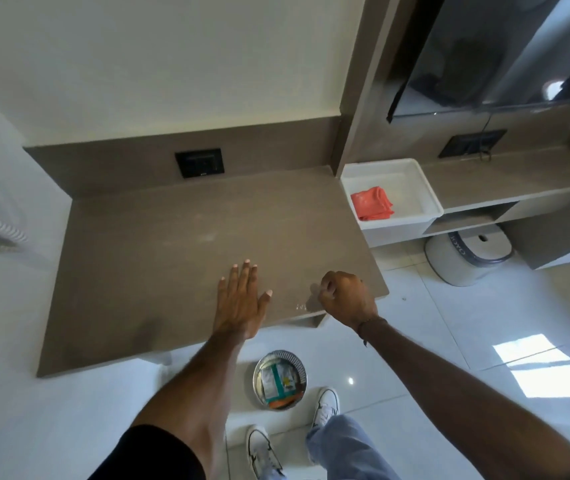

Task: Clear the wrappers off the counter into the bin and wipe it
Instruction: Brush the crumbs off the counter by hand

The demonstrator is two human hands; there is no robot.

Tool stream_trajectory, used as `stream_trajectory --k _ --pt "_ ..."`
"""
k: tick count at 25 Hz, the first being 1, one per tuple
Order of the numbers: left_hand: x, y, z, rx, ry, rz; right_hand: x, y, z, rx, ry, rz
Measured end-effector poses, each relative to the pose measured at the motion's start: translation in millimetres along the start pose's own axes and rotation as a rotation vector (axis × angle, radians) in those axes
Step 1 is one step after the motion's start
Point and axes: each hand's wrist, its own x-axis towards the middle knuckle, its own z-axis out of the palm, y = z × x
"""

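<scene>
My left hand [240,299] lies flat and open on the brown counter [159,244], near its front edge. My right hand [347,297] is curled at the counter's front right corner, its fingertips pinched on a small pale, see-through wrapper scrap [315,290]. A few tiny pale crumbs [300,306] lie between the two hands. On the floor below the counter's edge stands a round metal bin [280,379] holding green, white and orange wrappers. An orange cloth [372,203] lies folded in a white tub [415,181] to the right of the counter.
A black socket plate [199,163] sits in the backsplash. Right of the tub runs a lower shelf with a second socket [472,143] and a dark screen [505,53] above. A white stool [468,258] stands on the tiled floor. My white shoes [325,407] are beside the bin.
</scene>
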Motion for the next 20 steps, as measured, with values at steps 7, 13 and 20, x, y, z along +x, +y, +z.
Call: stream_trajectory --k 7,13,20 --pt "97.9 84.0 -29.8 -0.032 0.054 0.073 84.7 50.2 -58.4 -0.179 0.134 0.041" --pt "223.7 185.7 -1.4 -0.067 0.055 0.132 194.4 140.1 -84.2 -0.103 0.007 0.183" --pt "349.0 264.3 25.6 0.158 -0.019 0.256 297.7 229.1 -65.1 0.237 -0.107 0.433"
